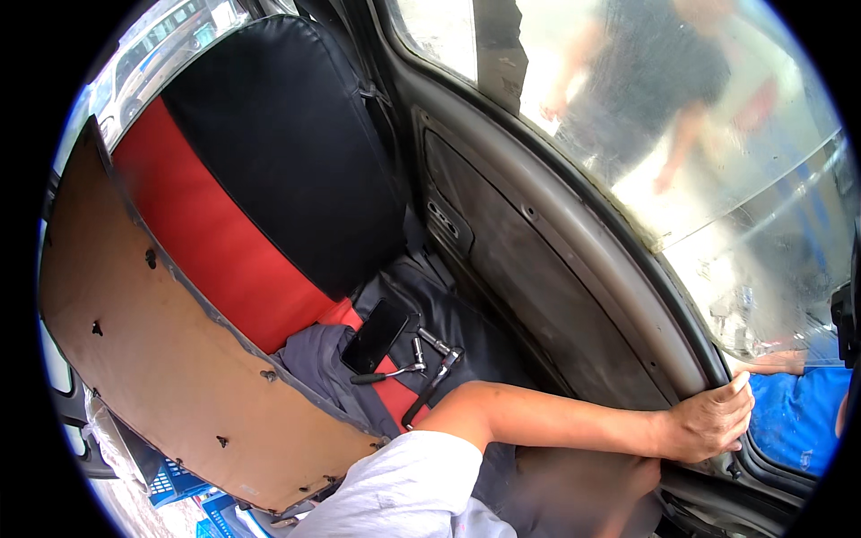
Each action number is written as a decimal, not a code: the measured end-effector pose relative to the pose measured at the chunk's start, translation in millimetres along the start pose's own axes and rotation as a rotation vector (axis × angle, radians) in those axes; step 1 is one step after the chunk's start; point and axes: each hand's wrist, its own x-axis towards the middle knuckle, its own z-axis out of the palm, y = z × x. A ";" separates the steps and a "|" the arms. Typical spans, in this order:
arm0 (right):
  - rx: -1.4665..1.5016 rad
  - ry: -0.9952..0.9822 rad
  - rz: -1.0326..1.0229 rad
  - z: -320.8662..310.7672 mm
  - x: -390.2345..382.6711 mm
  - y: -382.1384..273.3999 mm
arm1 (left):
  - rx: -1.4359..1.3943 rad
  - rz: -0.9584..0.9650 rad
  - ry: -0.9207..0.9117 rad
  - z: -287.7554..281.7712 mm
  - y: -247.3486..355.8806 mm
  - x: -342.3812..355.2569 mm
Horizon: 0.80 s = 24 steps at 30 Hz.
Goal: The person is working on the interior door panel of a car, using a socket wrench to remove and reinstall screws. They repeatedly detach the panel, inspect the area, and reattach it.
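My left arm in a light grey sleeve reaches across to the right. At the end of it, my left hand [713, 420] grips the edge of the vehicle's door frame [691, 359], its fingers curled round that edge below the window. Beyond the hand, a bit of someone's forearm and blue clothing [798, 417] show. My right hand is out of view. Left of my arm, a black phone [377, 336], a ratchet [387, 373] and a bent socket handle [438, 384] lie on the black and red seat, next to a crumpled grey cloth [318, 363].
A large brown panel [170, 359] studded with dark clips leans along the left side. Behind it rises the red and black seat back [287, 152]. Blue plastic crates [175, 480] stand at lower left. Outside the window [700, 179] a blurred person in dark clothing shows.
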 end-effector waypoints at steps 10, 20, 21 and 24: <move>-0.114 -0.121 -0.067 24.9 40.7 -37.6 | -0.117 -0.076 0.058 -3.1 -64.6 7.7; 0.103 -0.127 -0.110 43.6 65.5 -94.2 | 0.022 -0.314 0.059 -41.9 -110.7 19.0; 0.103 -0.131 -0.101 42.8 64.6 -94.8 | 0.007 -0.323 0.059 -42.8 -109.9 20.0; 0.097 -0.121 -0.077 38.6 63.4 -84.9 | -0.014 -0.321 0.079 -33.9 -101.2 22.2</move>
